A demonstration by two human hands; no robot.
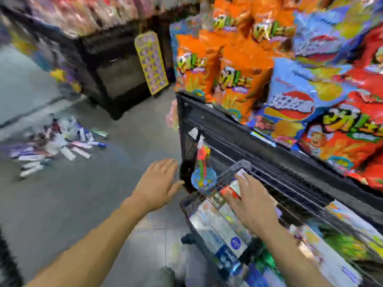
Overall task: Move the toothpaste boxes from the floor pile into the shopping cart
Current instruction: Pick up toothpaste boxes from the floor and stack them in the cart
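Our right hand [251, 206] presses flat, grip released, on silver toothpaste boxes [219, 222] in the black wire cart [244, 166]; left hand [159, 183] hovers released. Loosely stacked, they could slide out.

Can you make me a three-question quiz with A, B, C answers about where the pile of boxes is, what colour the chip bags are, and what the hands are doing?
1. Where does the pile lie?
A. on the floor, left of the shelf
B. on the shelf
C. in the left hand

2. What colour are the bags at the shelf's corner?
A. green
B. orange
C. black

3. How is the left hand?
A. gripping a box
B. in a fist
C. open, holding nothing

Answers: 1 A, the pile is spread on the grey floor. 2 B, they are bright orange. 3 C, its fingers are straight and empty; the right hand rests on boxes in the cart.
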